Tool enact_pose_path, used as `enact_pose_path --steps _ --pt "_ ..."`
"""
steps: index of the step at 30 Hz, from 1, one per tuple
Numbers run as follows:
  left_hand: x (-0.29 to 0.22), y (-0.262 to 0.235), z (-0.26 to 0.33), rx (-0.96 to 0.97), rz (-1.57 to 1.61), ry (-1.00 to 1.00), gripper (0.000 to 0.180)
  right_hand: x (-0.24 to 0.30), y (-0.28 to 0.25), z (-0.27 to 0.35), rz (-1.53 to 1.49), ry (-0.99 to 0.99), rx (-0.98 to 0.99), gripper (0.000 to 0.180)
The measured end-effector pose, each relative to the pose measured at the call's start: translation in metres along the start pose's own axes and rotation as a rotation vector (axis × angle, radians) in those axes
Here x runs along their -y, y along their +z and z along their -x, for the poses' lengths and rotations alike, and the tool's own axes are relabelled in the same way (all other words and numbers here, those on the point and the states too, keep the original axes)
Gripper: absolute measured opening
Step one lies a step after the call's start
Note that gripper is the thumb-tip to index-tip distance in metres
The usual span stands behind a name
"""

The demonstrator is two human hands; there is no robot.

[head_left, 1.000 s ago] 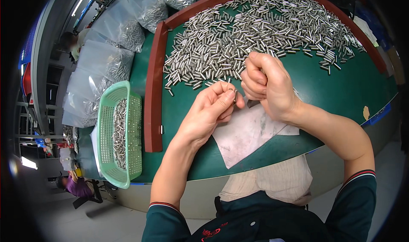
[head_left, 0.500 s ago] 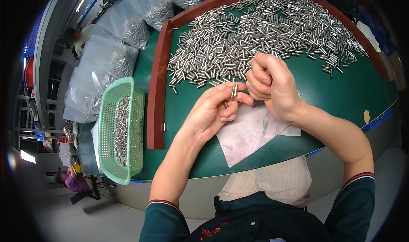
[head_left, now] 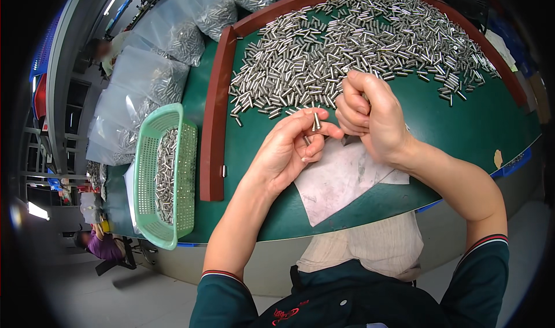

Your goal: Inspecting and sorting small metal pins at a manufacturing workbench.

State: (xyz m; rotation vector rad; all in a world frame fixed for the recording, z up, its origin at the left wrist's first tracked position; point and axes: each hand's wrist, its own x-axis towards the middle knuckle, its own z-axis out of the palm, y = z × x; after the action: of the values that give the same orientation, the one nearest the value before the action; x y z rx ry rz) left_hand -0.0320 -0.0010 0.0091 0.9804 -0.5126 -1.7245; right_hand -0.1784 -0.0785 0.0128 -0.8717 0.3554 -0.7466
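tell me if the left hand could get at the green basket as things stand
Probably yes: the red-brown rail stands between the left hand and the green basket, but passing over it or around its near end looks possible. That hand holds a metal pin, though.

Factory workshop, heaped metal pins (head_left: 352,47)

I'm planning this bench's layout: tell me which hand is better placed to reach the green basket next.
Likely the left hand, nearer the green basket and holding a metal pin; the curled right hand is farther off.
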Motion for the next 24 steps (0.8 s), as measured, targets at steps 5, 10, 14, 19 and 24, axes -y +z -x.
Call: enact_pose_path --steps 5,10,14,19,24 --pt "-0.013 -0.015 0.001 -0.080 0.147 0.168 0.027 0.000 0.001 0.000 -0.004 0.006 0.011 0.036" --pt "-0.033 -0.027 0.004 -0.441 -0.613 0.456 0.027 0.001 0.000 0.000 0.021 0.008 0.015 0.035" --pt "-0.030 -0.026 0.006 -0.717 -1.610 0.536 0.013 0.001 0.002 0.000 0.031 0.002 0.008 0.034" --pt "-0.034 -0.029 0.008 -0.675 -1.650 0.436 0.011 0.001 0.002 0.000 0.051 0.000 -0.010 0.035" --pt "-0.025 -0.030 0.003 -0.671 -1.729 0.536 0.018 0.002 0.002 0.000 0.036 0.004 0.008 0.034"
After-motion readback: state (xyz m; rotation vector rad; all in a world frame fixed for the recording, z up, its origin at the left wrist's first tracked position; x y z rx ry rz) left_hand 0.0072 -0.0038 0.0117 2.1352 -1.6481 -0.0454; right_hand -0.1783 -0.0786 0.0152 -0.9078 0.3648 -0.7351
